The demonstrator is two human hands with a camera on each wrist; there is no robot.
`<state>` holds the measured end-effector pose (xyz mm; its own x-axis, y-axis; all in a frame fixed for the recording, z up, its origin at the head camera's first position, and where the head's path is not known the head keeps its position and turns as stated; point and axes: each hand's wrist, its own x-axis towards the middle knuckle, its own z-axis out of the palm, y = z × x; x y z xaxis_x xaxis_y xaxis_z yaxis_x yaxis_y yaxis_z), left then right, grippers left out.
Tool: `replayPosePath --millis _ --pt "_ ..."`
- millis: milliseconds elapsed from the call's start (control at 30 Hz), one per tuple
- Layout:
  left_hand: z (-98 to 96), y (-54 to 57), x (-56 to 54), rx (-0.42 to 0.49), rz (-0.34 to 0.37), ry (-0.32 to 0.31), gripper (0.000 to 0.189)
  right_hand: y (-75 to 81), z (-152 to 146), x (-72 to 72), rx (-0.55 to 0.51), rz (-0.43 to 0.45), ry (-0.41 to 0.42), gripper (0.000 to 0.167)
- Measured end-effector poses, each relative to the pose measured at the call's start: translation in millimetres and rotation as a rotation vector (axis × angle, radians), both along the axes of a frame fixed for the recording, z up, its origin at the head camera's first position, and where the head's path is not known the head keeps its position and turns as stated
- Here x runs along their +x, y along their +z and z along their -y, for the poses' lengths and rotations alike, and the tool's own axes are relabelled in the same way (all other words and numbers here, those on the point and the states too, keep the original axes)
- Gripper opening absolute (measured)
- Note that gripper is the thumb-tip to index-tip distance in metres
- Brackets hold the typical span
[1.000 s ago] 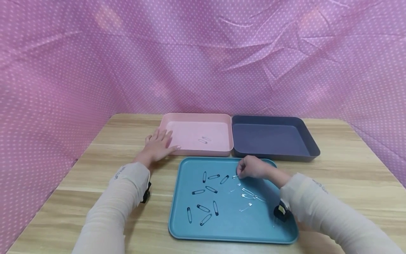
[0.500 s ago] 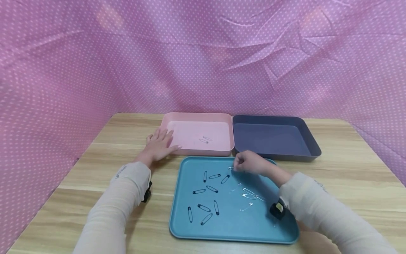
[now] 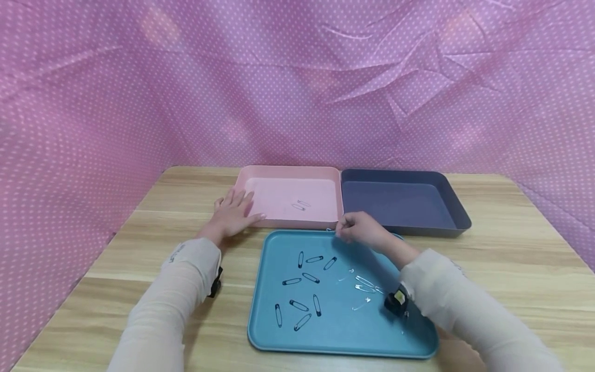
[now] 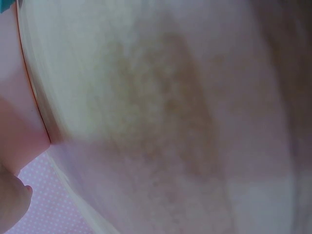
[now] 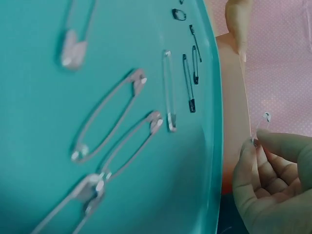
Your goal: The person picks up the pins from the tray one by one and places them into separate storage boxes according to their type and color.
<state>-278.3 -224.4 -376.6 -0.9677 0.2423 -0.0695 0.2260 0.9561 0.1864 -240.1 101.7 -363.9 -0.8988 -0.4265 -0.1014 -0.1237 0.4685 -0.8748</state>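
My right hand point(image 3: 360, 227) pinches a silver safety pin point(image 5: 266, 117) between thumb and fingertip, above the far edge of the teal tray point(image 3: 344, 341). On that tray lie several black safety pins point(image 3: 292, 281) to the left and several silver safety pins point(image 3: 364, 288) to the right. My left hand point(image 3: 231, 214) rests with spread fingers on the left front corner of the pink tray point(image 3: 279, 188). Two silver safety pins point(image 3: 298, 206) lie inside the pink tray. In the left wrist view, a finger point(image 4: 13, 202) shows at the lower left; most of that view is blurred.
A dark grey-blue tray point(image 3: 395, 196) stands right of the pink one, their sides nearly touching. Both stand just behind the teal tray. The wooden table point(image 3: 116, 268) extends to either side, and a pink dotted cloth point(image 3: 297, 93) hangs behind and at the sides.
My right hand, with the pinched silver safety pin, has moved away from me and slightly left, from over the teal tray toward the pink tray's front edge. My left hand has stayed put.
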Motion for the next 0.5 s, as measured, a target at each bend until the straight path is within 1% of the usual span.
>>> replayPosePath --millis 133,233,333,433,500 --pt "-0.8 -0.9 -0.2 -0.003 -0.010 0.006 0.079 2.3 2 -3.1 -0.044 0.030 -0.036 0.004" --pt "-1.1 -1.6 -0.2 -0.004 -0.011 0.007 0.079 5.6 3 -5.2 -0.070 0.032 -0.065 0.001" --pt "-0.7 -1.8 0.2 -0.007 -0.005 0.003 0.079 9.7 3 -6.6 -0.083 0.025 -0.086 0.003" --pt "0.0 -1.9 0.3 -0.016 0.001 0.010 0.080 13.9 3 -8.0 -0.097 0.024 -0.106 0.001" --pt "0.3 -1.9 -0.6 -0.017 -0.001 0.008 0.080 16.3 4 -9.5 -0.116 0.036 -0.126 0.006"
